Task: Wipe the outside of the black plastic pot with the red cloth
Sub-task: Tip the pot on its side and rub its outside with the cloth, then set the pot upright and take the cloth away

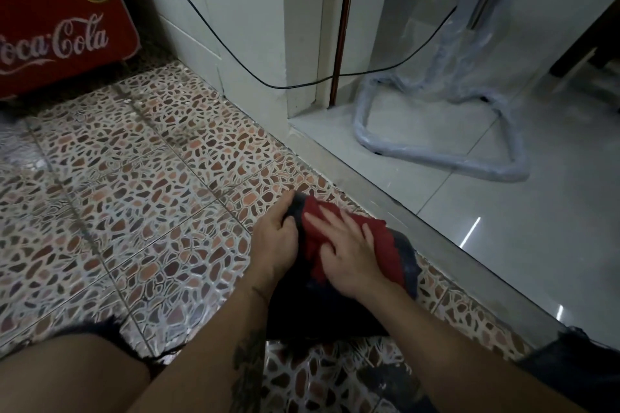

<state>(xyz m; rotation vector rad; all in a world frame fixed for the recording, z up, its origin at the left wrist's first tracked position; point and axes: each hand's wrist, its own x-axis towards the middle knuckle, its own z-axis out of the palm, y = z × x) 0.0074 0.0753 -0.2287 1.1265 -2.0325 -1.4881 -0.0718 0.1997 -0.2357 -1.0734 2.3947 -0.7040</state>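
I find the black pot (335,305) lying on its side on the pebble-patterned floor (134,194), at about five o'clock in my view, its far end toward the pale step (453,265) at three o'clock. The red cloth (382,241) is draped over its upper flank.

My left hand (276,238) grips the pot's far edge at eleven o'clock of the pot, fingers curled over the rim and closed on it; how firmly, I cannot tell. My right hand (349,251) lies flat and spread on the cloth, palm down, pressing it to the plastic. It clasps nothing; the fingers are extended, not pinched.

I judge wiping to be in progress, with only the top flank covered. The underside and near wall are in shadow, and I cannot assess their condition.

Risks noted:
- The pot rests on a curved side. A hard sideways stroke could roll it toward the step if the left hand slackens.
- The cloth is bunched at its left margin. A flat palm may slide over it rather than carry it, leaving streaks.
- A black cable (255,77) hangs at twelve o'clock, well apart; no present hazard.
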